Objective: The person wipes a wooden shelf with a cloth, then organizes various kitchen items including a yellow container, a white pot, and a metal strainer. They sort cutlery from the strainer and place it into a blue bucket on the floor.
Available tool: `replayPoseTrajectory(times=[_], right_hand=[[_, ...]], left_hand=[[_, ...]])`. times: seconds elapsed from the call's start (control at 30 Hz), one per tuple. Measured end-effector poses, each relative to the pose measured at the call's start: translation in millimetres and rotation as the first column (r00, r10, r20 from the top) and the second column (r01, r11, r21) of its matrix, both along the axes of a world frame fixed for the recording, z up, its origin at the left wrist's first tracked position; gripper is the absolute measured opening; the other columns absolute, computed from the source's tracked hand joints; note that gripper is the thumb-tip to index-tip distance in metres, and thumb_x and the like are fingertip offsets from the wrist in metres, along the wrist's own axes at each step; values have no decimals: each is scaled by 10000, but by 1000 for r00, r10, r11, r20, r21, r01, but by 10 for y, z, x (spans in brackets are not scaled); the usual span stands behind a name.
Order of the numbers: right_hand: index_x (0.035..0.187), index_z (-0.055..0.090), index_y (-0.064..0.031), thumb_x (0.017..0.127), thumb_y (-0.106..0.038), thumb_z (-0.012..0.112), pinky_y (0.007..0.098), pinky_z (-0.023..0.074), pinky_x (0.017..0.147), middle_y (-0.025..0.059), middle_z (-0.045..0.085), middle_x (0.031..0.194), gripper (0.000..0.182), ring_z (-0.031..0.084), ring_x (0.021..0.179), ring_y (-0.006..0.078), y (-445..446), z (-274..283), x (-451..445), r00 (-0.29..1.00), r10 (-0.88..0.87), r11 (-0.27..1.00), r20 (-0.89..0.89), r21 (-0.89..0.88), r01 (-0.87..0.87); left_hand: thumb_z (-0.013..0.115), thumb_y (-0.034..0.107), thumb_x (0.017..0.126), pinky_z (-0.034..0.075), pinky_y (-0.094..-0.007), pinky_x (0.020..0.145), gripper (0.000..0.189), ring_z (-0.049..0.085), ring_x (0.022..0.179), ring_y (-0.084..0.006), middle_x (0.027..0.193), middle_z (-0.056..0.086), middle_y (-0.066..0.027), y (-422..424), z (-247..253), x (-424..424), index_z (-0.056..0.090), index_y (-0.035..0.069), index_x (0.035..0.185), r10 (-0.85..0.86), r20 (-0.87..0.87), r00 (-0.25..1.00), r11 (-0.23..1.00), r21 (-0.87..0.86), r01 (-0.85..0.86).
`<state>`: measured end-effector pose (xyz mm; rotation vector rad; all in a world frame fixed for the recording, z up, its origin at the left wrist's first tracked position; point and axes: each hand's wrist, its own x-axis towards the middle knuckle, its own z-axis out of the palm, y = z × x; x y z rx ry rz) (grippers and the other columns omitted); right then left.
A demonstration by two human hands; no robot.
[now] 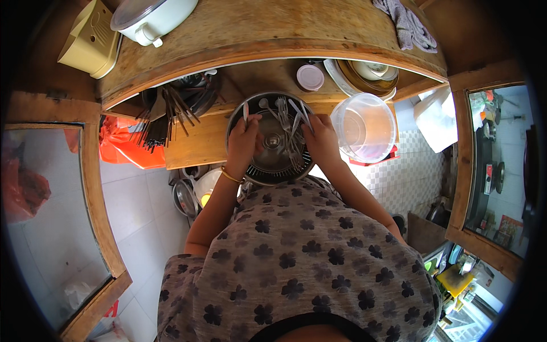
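A round stainless steel colander (233, 128) with slots around its wall sits in front of me at the shelf edge. Several forks (283, 113) lie in it, mostly along its right side, with a spoon (264, 103) near the far rim. My left hand (247, 139) is over the colander's left side, gripping a slim piece of cutlery (245, 110) whose lower end is hidden. At the right side, my right hand (320, 134) pinches a pale metal utensil (305, 112); its exact kind is unclear. Just right of that hand is a clear plastic tub (367, 128).
Chopsticks (171, 113) stick out over the shelf edge at left, above a red plastic bag (128, 145). Farther back are a lidded jar (310, 78) and stacked dishes (367, 79). Open glazed cabinet doors flank me, with wooden frames at left (100, 205) and right (460, 171).
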<state>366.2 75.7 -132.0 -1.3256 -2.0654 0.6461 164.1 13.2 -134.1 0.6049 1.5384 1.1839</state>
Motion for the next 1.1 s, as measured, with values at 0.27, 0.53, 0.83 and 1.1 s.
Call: replayPoseTrajectory(times=[0.27, 0.53, 0.83, 1.1], right_hand=[[1122, 602, -13, 838, -132, 662, 345, 498, 582, 111, 617, 755, 313, 631, 646, 223, 374, -11, -79, 998, -14, 874, -65, -486, -20], [1064, 606, -9, 835, -127, 641, 244, 448, 467, 51, 612, 744, 260, 586, 571, 109, 340, 548, -111, 936, -79, 688, -343, -698, -198], [1082, 601, -34, 851, -273, 666, 411, 521, 662, 159, 674, 891, 338, 672, 763, 324, 348, 289, -228, 999, -22, 916, -32, -402, 7], [1024, 628, -32, 818, -367, 676, 459, 491, 767, 182, 672, 918, 396, 641, 910, 360, 379, 19, -339, 971, 149, 936, 186, -345, -78]], left_hand=[[485, 274, 1002, 478, -212, 564, 289, 577, 643, -91, 847, 617, -14, -76, 49, -127, 593, 88, 1195, -41, 257, 966, 999, -25, 49], [467, 293, 1019, 510, -298, 879, 409, 646, 931, -154, 1097, 640, -101, -125, 261, 22, 503, 9, 1311, -270, 212, 939, 956, 175, 235], [562, 306, 979, 281, -200, 477, 290, 352, 522, -35, 639, 410, 65, -137, 259, -11, 583, 44, 1102, -3, 123, 992, 1000, -29, 7], [593, 305, 963, 243, -186, 441, 246, 320, 484, -25, 616, 410, 69, -192, 180, -91, 623, 78, 1052, 66, 149, 987, 998, 11, -68]])
